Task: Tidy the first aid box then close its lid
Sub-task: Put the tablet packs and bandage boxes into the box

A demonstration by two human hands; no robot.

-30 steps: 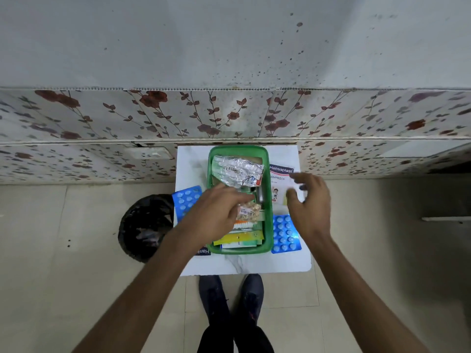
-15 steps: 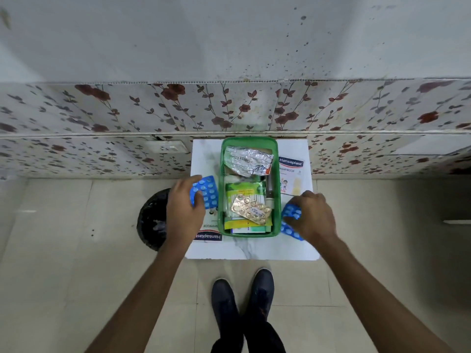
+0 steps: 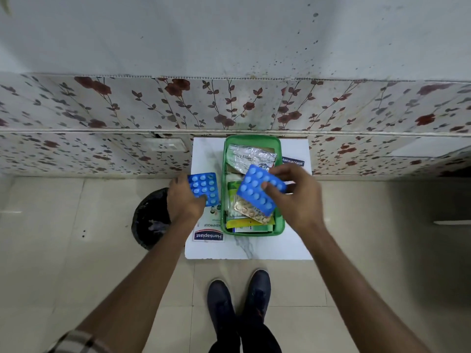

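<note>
Blister packs, one in each of my hands, are on their way into the green box [image 3: 223, 200] on the small white table [image 3: 293, 240]. My right hand [image 3: 295, 200] pinches a blue pack [image 3: 257, 191] at its edge, holding it tilted over the box's middle, above a gold strip [image 3: 251, 212] and a foil pouch [image 3: 251, 156]. My left hand [image 3: 184, 200] grips a second blue pack [image 3: 205, 188] just left of the box. I should lay the right pack flat on the pile so a lid can shut, then bring the left one over. No lid is in view.
</note>
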